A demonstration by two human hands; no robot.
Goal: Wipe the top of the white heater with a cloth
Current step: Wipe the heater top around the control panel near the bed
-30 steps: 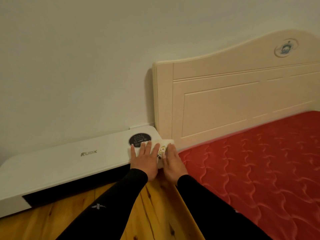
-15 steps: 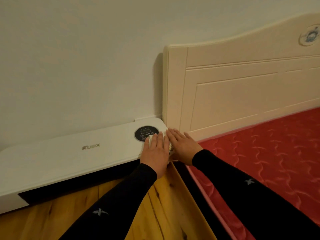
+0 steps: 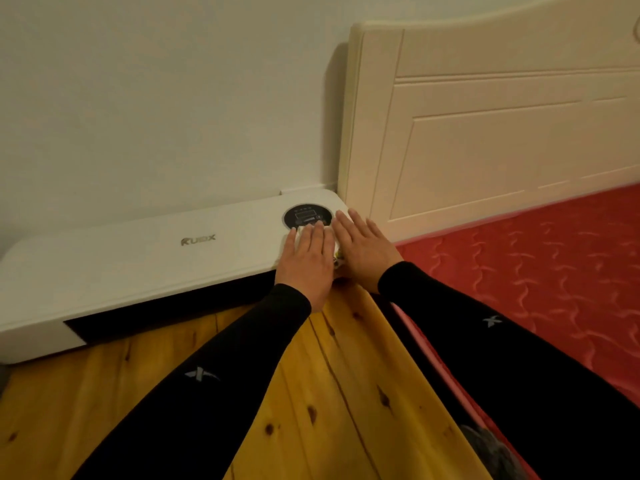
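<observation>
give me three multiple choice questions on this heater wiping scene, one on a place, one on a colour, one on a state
1. Where on the long white heater are the hands working?
A. at its end beside the cream wooden headboard
B. at its far end, away from the bed
C. on its dark front grille

2. What colour is the quilted mattress?
A. blue
B. red
C. grey

3. How is the left hand placed?
A. clenched in a fist above the heater
B. pinching the cloth by one corner in the air
C. flat, fingers spread, on the small white cloth

Answers:
1 A: both hands lie beside the round black control panel, next to the headboard.
2 B: the mattress surface is plainly red.
3 C: the left palm lies flat over the cloth, and the right hand lies flat beside it.
</observation>
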